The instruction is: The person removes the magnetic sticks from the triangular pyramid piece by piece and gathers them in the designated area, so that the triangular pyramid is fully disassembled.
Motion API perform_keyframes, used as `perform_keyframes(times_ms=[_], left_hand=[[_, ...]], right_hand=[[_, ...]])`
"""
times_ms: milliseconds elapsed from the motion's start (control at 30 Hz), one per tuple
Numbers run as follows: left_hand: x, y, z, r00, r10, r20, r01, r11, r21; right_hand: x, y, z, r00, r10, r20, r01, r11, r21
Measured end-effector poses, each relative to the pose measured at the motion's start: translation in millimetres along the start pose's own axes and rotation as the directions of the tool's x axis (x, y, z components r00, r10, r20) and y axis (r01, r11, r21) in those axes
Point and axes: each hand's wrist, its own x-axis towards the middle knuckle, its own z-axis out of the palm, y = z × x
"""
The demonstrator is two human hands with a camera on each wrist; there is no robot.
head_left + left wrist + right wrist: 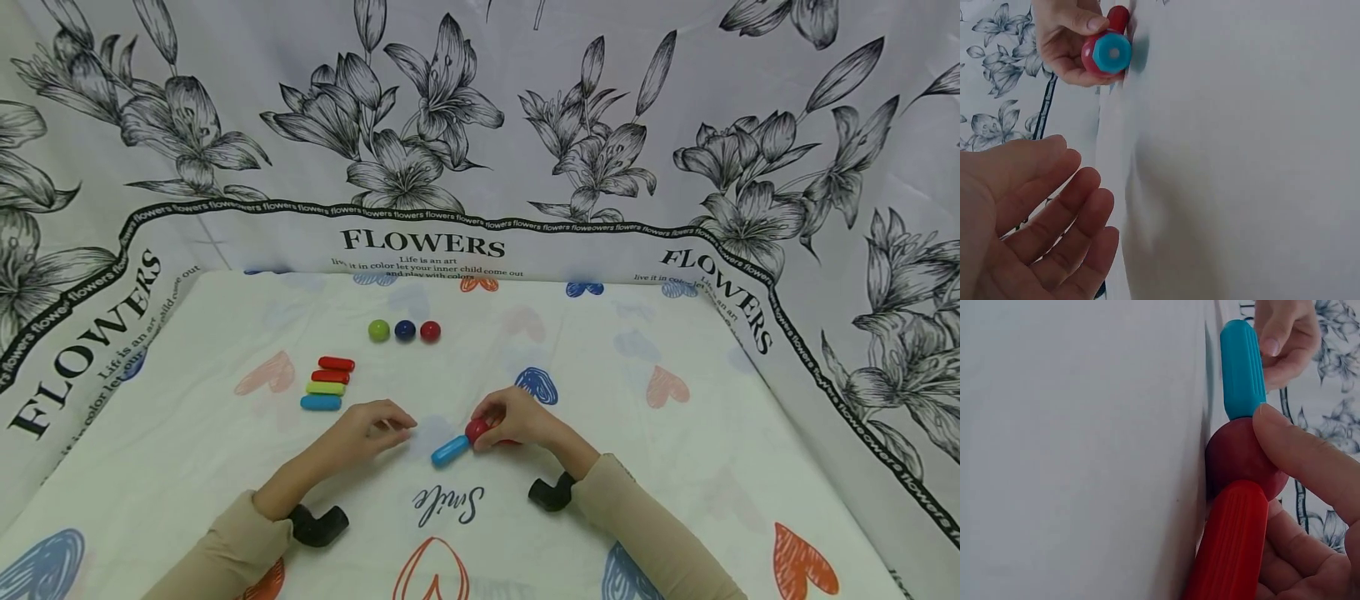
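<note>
My right hand (517,418) grips a red ball (1238,456) between thumb and fingers, low over the cloth. A blue ribbed rod (1242,369) is joined to one side of the ball, and a red ribbed rod (1229,544) meets it on another side. In the head view the blue rod points toward the lower left, while the red rod is mostly hidden by the hand. My left hand (372,431) hovers to the left of the blue rod, apart from it, fingers loosely extended and holding nothing. Its palm and relaxed fingers show in the left wrist view.
Left of centre lie two red rods (337,364), a yellow-green rod (326,388) and a blue rod (321,403) in a column. Behind them a green ball (378,331), a dark blue ball (405,331) and a red ball (431,332) form a row. A flower-printed curtain (517,167) rises behind.
</note>
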Motion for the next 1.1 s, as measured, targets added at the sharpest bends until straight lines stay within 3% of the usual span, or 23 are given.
perform_keyframes(times_ms=[100, 433, 733, 1100], left_hand=[[1.7, 4.5, 4.7, 1.000, 0.006, 0.021, -0.005, 0.998, -0.056], [9.6, 15.5, 20.4, 0.993, -0.046, 0.107, 0.066, 0.979, -0.191], [18.1, 24.8, 26.4, 0.983, -0.080, 0.165, 0.116, 0.969, -0.219], [25.9, 25.8, 34.3, 0.975, -0.087, 0.203, 0.126, 0.975, -0.184]], right_hand=[[0.0, -1, 0, 1.000, 0.016, -0.005, -0.016, 1.000, -0.002], [1.6, 0, 1, 0.998, 0.056, -0.016, -0.056, 0.998, 0.000], [1.9, 2, 1, 0.999, 0.049, -0.015, -0.049, 0.999, 0.010], [2.3, 2, 1, 0.999, 0.043, -0.005, -0.043, 0.999, 0.022]])
